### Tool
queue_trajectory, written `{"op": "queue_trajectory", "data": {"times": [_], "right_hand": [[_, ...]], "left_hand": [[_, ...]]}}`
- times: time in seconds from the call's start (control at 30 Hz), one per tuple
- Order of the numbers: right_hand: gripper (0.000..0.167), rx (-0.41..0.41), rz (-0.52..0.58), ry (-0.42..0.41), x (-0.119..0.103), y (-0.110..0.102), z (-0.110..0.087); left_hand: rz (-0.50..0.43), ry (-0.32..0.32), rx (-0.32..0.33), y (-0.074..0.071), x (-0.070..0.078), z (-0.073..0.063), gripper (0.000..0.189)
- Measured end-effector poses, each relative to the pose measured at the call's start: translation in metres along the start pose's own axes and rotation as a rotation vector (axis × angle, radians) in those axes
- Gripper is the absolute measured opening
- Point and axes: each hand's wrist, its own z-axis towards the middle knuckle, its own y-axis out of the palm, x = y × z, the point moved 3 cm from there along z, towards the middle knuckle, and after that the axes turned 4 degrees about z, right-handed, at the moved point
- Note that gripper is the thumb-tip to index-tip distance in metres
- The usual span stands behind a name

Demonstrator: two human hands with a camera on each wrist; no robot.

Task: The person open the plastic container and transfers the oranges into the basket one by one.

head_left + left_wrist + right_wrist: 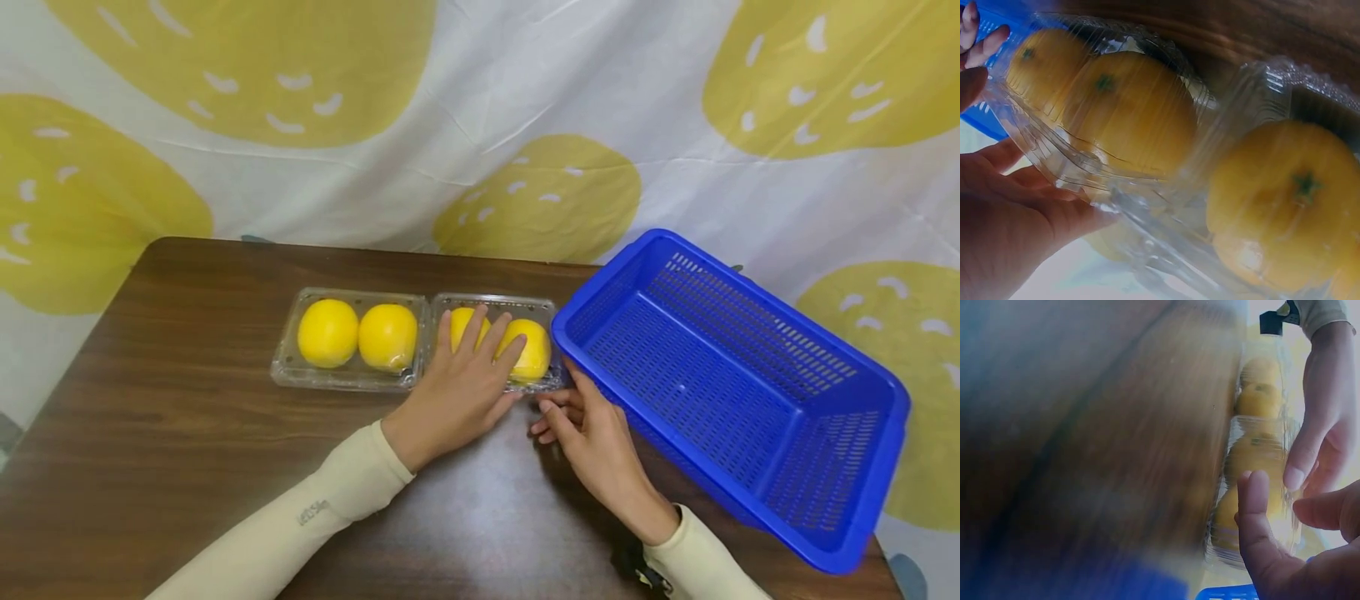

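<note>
Two clear plastic clamshell boxes stand side by side on the table, each holding two round yellow-orange fruits that look like oranges. The left box (348, 379) is untouched. Over the lid of the right box (517, 302) my left hand (465, 383) rests with fingers spread, partly covering both fruits (534, 350); its thumb lies along the front edge. My right hand (596, 442) is at the right box's front right corner, fingers loosely bent, index finger reaching between box and basket. In the left wrist view, green star-shaped stem ends show on the fruits (1132, 112) through the plastic.
A blue plastic basket (693, 400) with slotted walls sits at an angle on the right, its near left corner close to the right box. Brown wooden table (187, 467) extends left and in front. Behind hangs a white cloth (525, 75) with yellow fruit prints.
</note>
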Motion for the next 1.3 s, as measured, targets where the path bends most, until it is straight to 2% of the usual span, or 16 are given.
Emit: {"op": "queue_trajectory", "data": {"times": [0.27, 0.5, 0.77, 1.07, 1.3], "right_hand": [[0.075, 0.007, -0.047, 0.048, 0.002, 0.0, -0.001], [0.066, 0.01, 0.002, 0.069, 0.002, -0.003, -0.004], [0.058, 0.018, 0.016, 0.112, 0.004, -0.005, -0.01], [0.047, 0.03, 0.123, 0.075, 0.004, -0.005, -0.019], [0.044, 0.026, 0.211, 0.112, 0.002, -0.004, -0.025]], "left_hand": [[0.039, 0.004, 0.061, -0.001, 0.006, -0.006, 0.057], [0.08, -0.003, 0.062, -0.005, 0.014, -0.014, 0.057], [0.086, -0.021, 0.047, -0.01, 0.025, -0.021, 0.059], [0.09, -0.038, 0.012, -0.015, 0.035, -0.029, 0.06], [0.132, -0.042, 0.018, -0.024, 0.041, -0.034, 0.057]]}}
